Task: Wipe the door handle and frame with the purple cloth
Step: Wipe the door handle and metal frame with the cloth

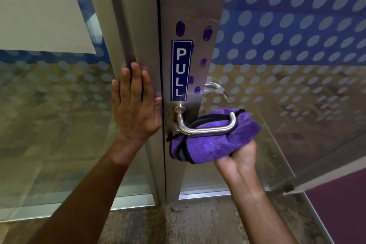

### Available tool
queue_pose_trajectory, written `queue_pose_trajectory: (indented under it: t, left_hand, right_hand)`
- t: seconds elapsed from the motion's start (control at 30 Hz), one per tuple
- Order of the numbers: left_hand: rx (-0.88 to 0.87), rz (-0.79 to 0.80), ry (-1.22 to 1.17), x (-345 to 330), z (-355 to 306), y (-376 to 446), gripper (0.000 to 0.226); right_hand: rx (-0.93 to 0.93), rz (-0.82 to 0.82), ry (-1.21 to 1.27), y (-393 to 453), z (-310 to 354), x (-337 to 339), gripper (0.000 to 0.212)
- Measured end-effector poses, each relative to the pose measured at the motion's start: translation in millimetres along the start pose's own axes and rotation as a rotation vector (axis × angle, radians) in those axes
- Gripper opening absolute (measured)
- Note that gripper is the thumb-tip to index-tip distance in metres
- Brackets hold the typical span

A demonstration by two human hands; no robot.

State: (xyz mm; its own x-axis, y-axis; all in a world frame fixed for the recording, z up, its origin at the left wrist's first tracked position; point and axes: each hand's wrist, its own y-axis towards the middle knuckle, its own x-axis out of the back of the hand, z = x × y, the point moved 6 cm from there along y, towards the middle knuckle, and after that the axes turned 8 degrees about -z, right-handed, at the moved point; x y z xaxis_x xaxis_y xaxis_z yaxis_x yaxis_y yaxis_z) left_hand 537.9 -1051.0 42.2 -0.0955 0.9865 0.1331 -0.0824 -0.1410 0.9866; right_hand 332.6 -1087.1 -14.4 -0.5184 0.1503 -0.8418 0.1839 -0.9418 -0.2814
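While the cloth sits bunched under the lever, the wipe of the handle looks to be the step in hand; the notes run from nearest to farthest, each placed against the door handle point(206, 125).

Right hand point(240, 156): below and right of the handle; fingers curled around a wad of the purple cloth point(213, 142), palm up.

Purple cloth: pressed against the underside of the handle bar, part of it pushed up behind the bar; touching the metal.

Left hand point(134, 105): left of the handle; fingers straight and close together, palm flat on the frame point(138, 25); bracing, holding nothing.

Handle: steel lever, bar pointing right, its base on the door's metal strip.

PULL sticker point(181, 70): just above the handle base; purple smudges point(207, 33) scattered beside and above it.

Technique, as a judgement: wrap the cloth fully round the bar and slide from base to tip; twist to reach the back; keep the left palm steadying the door; then work upward over the smudges; skirt the sticker's edges so it does not lift.

Glass panel point(297, 45): right of the handle, farthest; dotted film.
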Motion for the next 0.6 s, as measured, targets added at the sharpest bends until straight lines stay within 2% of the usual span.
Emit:
queue_pose_trajectory:
  t: [0.13, 0.27, 0.4, 0.6]
  left_hand:
    - [-0.002, 0.002, 0.003, -0.4, -0.2, 0.5, 0.067]
    - [-0.004, -0.004, 0.013, -1.4, 1.2, -1.2, 0.066]
    - [-0.002, 0.000, -0.005, -0.3, 0.4, 0.2, 0.065]
    - [0.012, 0.008, -0.018, 0.8, -0.1, -1.6, 0.065]
  right_hand:
    - [-0.114, 0.003, 0.126, -2.5, -11.5, 1.9, 0.026]
    - [-0.164, -0.074, 0.067, -8.0, -18.2, 9.1, 0.032]
    - [-0.150, -0.085, 0.102, -6.3, -15.7, 6.8, 0.034]
    - [-0.248, -0.108, 0.034, -28.7, -71.3, -1.4, 0.038]
